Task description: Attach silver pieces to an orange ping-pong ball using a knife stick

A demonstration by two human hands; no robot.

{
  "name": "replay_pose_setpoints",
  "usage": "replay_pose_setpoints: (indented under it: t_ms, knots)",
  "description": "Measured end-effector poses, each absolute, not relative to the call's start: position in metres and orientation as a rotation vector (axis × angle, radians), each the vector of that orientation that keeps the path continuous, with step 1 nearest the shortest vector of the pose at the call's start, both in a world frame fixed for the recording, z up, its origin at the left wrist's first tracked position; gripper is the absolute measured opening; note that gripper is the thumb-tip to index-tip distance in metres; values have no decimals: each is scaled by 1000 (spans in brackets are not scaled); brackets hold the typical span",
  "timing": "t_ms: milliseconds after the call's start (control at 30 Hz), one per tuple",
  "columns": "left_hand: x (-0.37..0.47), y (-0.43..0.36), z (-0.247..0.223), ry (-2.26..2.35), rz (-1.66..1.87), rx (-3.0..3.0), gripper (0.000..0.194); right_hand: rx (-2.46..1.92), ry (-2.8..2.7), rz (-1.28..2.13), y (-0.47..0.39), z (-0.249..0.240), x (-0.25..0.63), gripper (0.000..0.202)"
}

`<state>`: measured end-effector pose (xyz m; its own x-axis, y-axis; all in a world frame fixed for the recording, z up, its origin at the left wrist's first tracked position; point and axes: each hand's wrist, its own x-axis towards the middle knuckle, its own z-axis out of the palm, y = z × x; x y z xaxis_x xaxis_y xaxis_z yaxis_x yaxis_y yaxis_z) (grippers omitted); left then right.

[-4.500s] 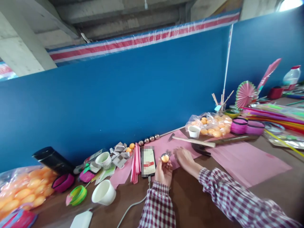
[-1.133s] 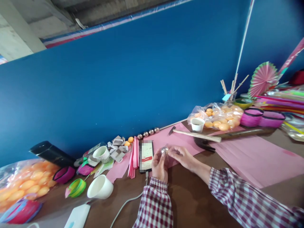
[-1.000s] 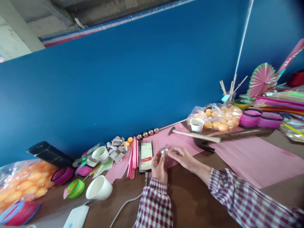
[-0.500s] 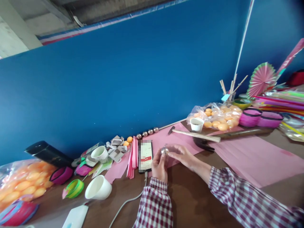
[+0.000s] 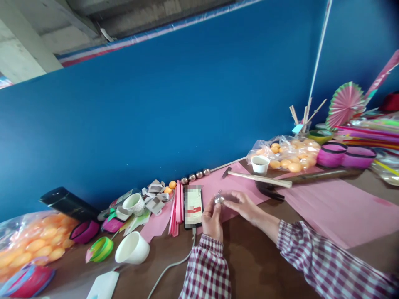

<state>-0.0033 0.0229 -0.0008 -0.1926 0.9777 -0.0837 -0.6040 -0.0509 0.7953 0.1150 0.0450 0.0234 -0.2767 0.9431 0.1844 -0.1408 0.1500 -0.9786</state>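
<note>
Over the pink paper, a small shiny silver ball (image 5: 219,199) is held between the fingertips of both hands. My left hand (image 5: 212,220) grips it from the near left side, thumb and fingers closed on it. From the right, my right hand (image 5: 242,205) pinches the same ball with thumb and forefinger. My fingers partly cover it. A phone (image 5: 193,208) with a cable plugged in lies just left of my left hand. Similar silver balls (image 5: 195,176) stand in a row by the wall, beyond the phone.
A wooden-handled hammer (image 5: 260,178) and a dark tool (image 5: 269,191) lie right of my hands. Pink paper sheets (image 5: 339,214) cover the right side. Bags of orange balls (image 5: 294,166), white cups (image 5: 132,248), folded pink strips (image 5: 176,211) and a power bank (image 5: 104,284) surround the work area.
The whole view has shifted slightly, so everything sits a little further right and lower. Both hands keep their hold on the silver ball with hardly any visible movement.
</note>
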Motion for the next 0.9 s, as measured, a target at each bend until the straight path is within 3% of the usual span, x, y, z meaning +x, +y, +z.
replay_pose_setpoints:
  t_ms: [900]
  knots:
    - [0, 17, 6, 880, 1522, 694, 31, -857, -1669, 938, 35, 18, 108, 27]
